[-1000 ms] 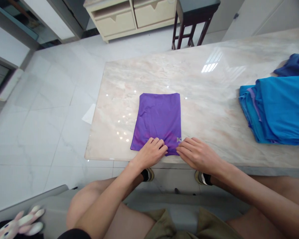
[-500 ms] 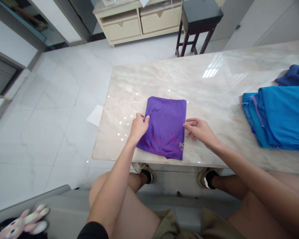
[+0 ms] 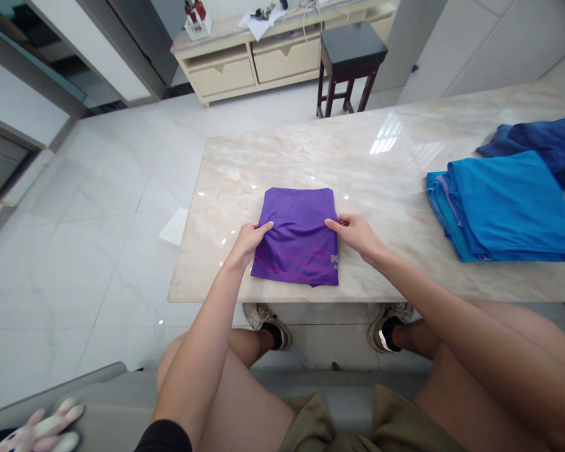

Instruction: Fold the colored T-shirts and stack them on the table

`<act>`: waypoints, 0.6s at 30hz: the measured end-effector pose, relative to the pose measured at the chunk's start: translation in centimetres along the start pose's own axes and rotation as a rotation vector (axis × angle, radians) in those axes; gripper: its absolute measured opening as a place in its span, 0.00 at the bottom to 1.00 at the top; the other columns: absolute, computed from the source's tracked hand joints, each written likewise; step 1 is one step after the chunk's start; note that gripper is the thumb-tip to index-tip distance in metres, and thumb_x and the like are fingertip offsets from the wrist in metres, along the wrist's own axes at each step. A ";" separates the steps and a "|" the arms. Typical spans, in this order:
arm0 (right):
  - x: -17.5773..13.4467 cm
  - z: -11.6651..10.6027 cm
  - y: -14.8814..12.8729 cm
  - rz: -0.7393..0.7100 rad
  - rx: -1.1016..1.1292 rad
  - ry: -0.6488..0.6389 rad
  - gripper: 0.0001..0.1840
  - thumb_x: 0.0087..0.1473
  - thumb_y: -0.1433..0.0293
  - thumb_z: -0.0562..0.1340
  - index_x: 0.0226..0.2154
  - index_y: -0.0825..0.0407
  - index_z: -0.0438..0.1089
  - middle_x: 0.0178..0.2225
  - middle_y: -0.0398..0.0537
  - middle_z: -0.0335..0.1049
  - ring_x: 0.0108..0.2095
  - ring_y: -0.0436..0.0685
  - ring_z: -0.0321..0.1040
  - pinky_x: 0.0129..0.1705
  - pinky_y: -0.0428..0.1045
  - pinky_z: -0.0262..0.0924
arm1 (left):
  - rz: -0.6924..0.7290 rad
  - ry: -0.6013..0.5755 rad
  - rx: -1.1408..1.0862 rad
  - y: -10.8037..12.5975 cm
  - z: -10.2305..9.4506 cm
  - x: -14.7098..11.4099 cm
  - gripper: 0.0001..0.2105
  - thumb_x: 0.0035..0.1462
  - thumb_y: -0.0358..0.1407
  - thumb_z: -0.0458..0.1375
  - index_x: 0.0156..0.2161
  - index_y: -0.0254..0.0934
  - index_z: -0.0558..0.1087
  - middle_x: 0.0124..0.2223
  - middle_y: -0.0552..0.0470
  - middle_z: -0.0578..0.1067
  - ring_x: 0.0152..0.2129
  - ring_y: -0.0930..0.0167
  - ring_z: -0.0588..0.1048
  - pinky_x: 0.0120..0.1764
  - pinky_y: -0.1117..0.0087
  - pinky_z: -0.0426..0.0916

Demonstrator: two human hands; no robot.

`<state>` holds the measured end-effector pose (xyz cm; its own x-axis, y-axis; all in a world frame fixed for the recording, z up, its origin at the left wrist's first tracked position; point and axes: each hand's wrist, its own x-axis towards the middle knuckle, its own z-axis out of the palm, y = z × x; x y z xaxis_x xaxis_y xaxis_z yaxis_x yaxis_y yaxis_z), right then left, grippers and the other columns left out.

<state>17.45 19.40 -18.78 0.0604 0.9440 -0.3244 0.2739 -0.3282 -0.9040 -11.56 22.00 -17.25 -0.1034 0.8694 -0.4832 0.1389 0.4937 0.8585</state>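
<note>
A purple garment [image 3: 297, 242], folded into a near-rectangle with a small grey logo at its lower right, lies on the marble table [image 3: 395, 182]. My left hand [image 3: 250, 242] pinches its left edge, thumb on top and fingers underneath. Opposite, my right hand [image 3: 355, 233] grips the right edge the same way, its thumb pressed on the cloth. Slight wrinkles run across the fabric between my thumbs. The fingers beneath the cloth are mostly hidden.
A stack of folded blue cloth [image 3: 513, 207] sits on the table's right, with dark blue cloth [image 3: 541, 141] behind it. Beyond the table stand a dark stool [image 3: 353, 50] and a cream cabinet [image 3: 226, 75]. A plush toy [image 3: 47, 430] is at lower left.
My right hand has closed on the garment's right edge, where its fingers were spread beside it. The garment sits slightly straighter. The whole view has shifted a little to the right.
</note>
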 end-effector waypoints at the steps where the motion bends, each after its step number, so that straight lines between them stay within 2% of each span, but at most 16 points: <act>1: -0.1 -0.6 -0.3 -0.057 -0.003 0.022 0.16 0.63 0.56 0.73 0.33 0.52 0.82 0.35 0.51 0.85 0.36 0.59 0.77 0.40 0.52 0.72 | 0.003 -0.020 -0.022 0.4 0.0 -0.3 0.23 0.41 0.50 0.81 0.38 0.35 0.87 0.39 0.43 0.89 0.40 0.58 0.86 0.43 0.64 0.77; 4: -0.7 -2.6 -1.7 -0.213 0.014 0.073 0.14 0.63 0.57 0.73 0.39 0.50 0.85 0.40 0.51 0.87 0.40 0.61 0.80 0.45 0.54 0.75 | 0.019 -0.076 -0.062 1.7 -0.2 -1.3 0.27 0.43 0.56 0.80 0.40 0.36 0.87 0.41 0.43 0.89 0.38 0.61 0.84 0.39 0.67 0.74; 6: -1.3 -4.0 -2.8 -0.283 0.013 0.093 0.15 0.64 0.54 0.72 0.41 0.49 0.86 0.41 0.50 0.87 0.40 0.62 0.81 0.45 0.56 0.76 | 0.064 -0.086 -0.097 2.7 -0.1 -2.0 0.28 0.45 0.60 0.79 0.39 0.37 0.86 0.41 0.44 0.88 0.38 0.63 0.83 0.39 0.68 0.73; 8: -1.9 -5.4 -3.8 -0.336 -0.012 0.130 0.16 0.65 0.53 0.72 0.41 0.47 0.86 0.40 0.49 0.86 0.39 0.62 0.81 0.44 0.57 0.77 | 0.142 -0.076 -0.139 3.6 0.3 -2.9 0.28 0.47 0.62 0.78 0.39 0.38 0.86 0.41 0.46 0.88 0.40 0.63 0.83 0.42 0.67 0.74; 11: -2.4 -6.9 -4.7 -0.423 -0.072 0.221 0.15 0.66 0.52 0.73 0.40 0.46 0.85 0.38 0.48 0.85 0.41 0.63 0.81 0.46 0.58 0.78 | 0.302 -0.054 -0.187 4.6 1.1 -4.2 0.25 0.51 0.59 0.77 0.40 0.39 0.86 0.43 0.47 0.87 0.44 0.63 0.82 0.50 0.64 0.77; 15: -2.4 -8.1 -5.0 -0.590 -0.153 0.379 0.12 0.68 0.55 0.72 0.39 0.46 0.83 0.44 0.51 0.83 0.47 0.65 0.81 0.48 0.59 0.79 | 0.525 0.034 -0.134 5.1 1.8 -5.5 0.19 0.57 0.54 0.76 0.41 0.40 0.85 0.45 0.48 0.85 0.47 0.63 0.81 0.55 0.61 0.77; 18: -2.7 -8.5 -5.1 -0.718 -0.191 0.437 0.13 0.69 0.55 0.71 0.40 0.46 0.81 0.53 0.55 0.82 0.55 0.68 0.80 0.57 0.64 0.78 | 0.711 0.148 0.015 5.0 2.0 -6.5 0.18 0.60 0.52 0.76 0.36 0.41 0.81 0.52 0.46 0.82 0.55 0.60 0.81 0.59 0.58 0.77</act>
<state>24.04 18.80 -10.97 0.1641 0.8619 0.4798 0.5415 0.3278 -0.7741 -8.27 18.88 -10.14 -0.1149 0.9686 0.2204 0.2353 -0.1891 0.9534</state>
